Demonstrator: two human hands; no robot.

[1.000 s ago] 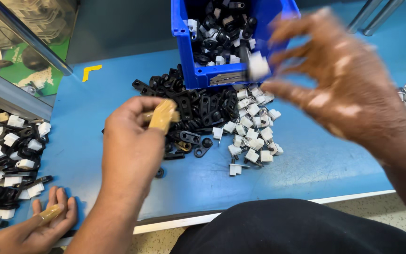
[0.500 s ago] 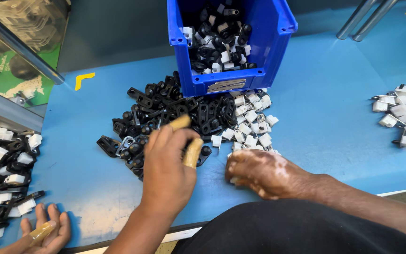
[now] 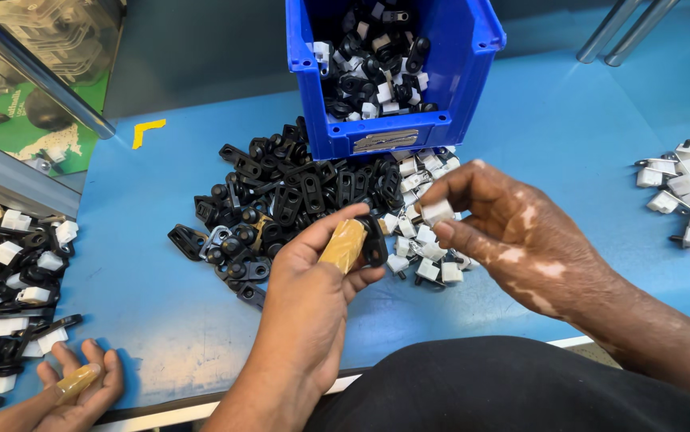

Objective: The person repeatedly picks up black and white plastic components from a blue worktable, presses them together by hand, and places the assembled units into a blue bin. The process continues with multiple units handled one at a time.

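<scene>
My left hand, with tan tape around one finger, pinches a black plastic part between thumb and fingertips. My right hand holds a small white plastic piece at its fingertips, close to the black part. Both hands hover over the blue table just in front of a heap of black parts and a smaller heap of white pieces.
A blue bin with mixed black and white parts stands behind the heaps. More white pieces lie at the right edge, mixed parts at the left. Another person's hand rests bottom left. A dark lap covers the table's near edge.
My right hand has lifted off the table with a white piece and moved toward my left hand. My left hand now shows a black part at its fingertips.
</scene>
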